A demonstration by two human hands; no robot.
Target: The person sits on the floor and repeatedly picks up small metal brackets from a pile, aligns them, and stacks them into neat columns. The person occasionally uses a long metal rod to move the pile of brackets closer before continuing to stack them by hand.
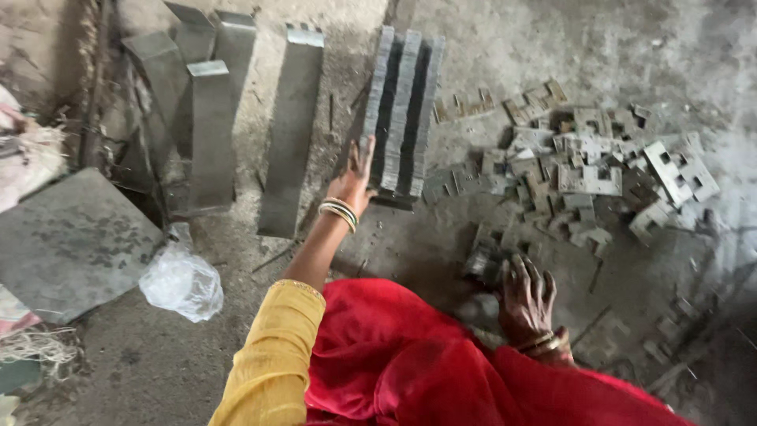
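Down on the concrete floor we go: our left hand lies flat, fingers spread, holding nothing, against the near left end of the packed rows of metal stampings, mid-floor. Those rows run lengthwise away from us toward the far edge. Stiff, heavy and sharp-edged, we'd judge; best clamped from both ends so the row stays together. Our right hand, fingers curled, presses onto a small stack of plates at the near edge of the loose heap of stampings.
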